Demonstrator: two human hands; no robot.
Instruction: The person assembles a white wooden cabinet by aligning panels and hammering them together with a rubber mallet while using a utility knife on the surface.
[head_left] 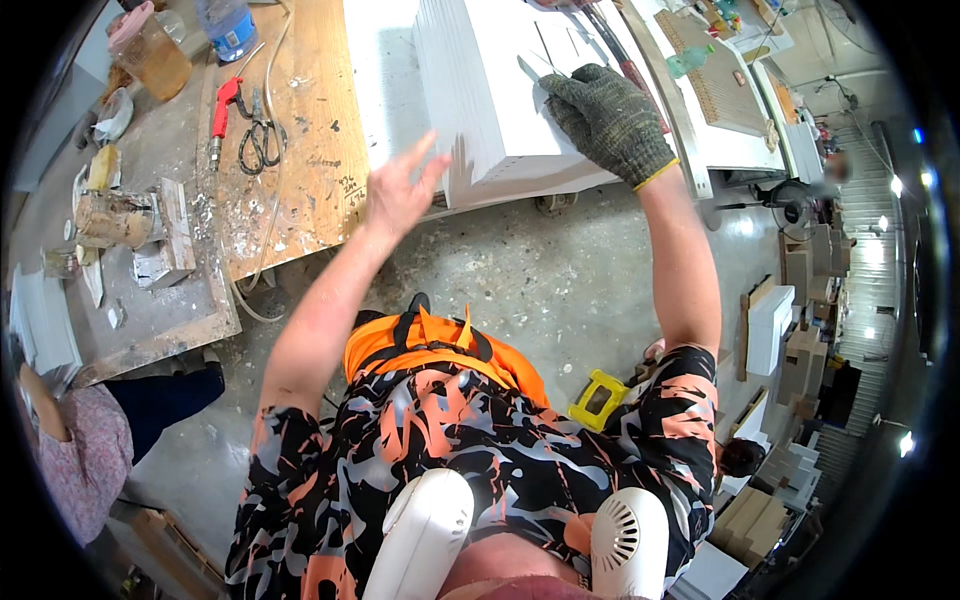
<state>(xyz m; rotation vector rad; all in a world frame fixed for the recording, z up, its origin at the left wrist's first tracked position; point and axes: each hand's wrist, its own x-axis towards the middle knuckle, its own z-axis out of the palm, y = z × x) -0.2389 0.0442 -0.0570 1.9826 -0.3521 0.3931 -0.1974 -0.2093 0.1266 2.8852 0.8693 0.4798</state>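
Note:
A tall white stack with fine lines along its side, like layered panels [455,100], stands at the bench edge before me. My left hand [400,190] is bare and slightly blurred. Its fingers are apart, beside the stack's left side, with nothing in them; whether they touch it I cannot tell. On my right hand [610,115] is a dark grey knitted glove with a yellow cuff. That hand is over the stack's white top, its fingers curled in. A thin, pale, blade-like piece [535,66] sticks out by its fingertips; the glove hides the rest.
On the stained wooden bench [320,130] at left lie a red air gun [224,105], black scissors [260,145] and a hose. A water bottle [228,30] and a brown-filled jug [150,55] stand behind. Another person [95,450] is at lower left. A fan [792,208] stands right.

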